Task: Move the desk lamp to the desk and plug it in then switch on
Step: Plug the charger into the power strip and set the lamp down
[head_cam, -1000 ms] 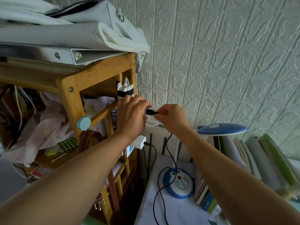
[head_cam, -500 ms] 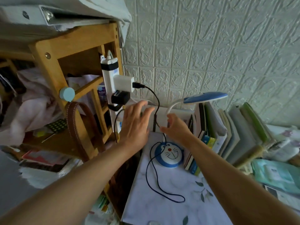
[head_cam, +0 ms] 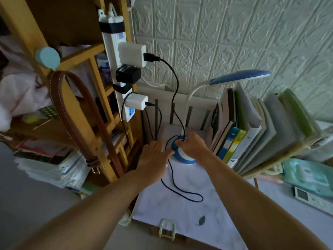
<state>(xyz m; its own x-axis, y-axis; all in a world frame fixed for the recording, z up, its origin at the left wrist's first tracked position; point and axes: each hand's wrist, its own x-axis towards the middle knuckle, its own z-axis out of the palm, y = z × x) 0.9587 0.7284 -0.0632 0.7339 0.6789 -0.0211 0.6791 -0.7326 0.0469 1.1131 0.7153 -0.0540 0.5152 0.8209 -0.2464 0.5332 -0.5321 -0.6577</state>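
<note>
The desk lamp has a round blue and white base (head_cam: pixel 182 156) on the desk (head_cam: pixel 180 213), a white neck and a flat blue head (head_cam: pixel 239 76), which looks unlit. Its black cable (head_cam: pixel 175 83) runs up to a USB plug (head_cam: pixel 151 57) seated in a white adapter (head_cam: pixel 131 54) on the power strip (head_cam: pixel 115 42). Slack cable loops on the desk. My right hand (head_cam: pixel 193 146) rests on the base's top, fingers curled at its far edge near the cable. My left hand (head_cam: pixel 153 159) lies flat beside the base, fingers apart, over the cable.
A wooden shelf (head_cam: pixel 72 98) stands left, with a brown leather strap (head_cam: pixel 75 112) hanging from it. Books and folders (head_cam: pixel 252 132) stand in a rack right of the lamp. A second white charger (head_cam: pixel 136 101) and a black plug (head_cam: pixel 128 74) occupy the strip.
Both hands came down from the power strip to the lamp base; the right hand now lies on it. The cable's plug stays in the white adapter. The view tilted downward.
</note>
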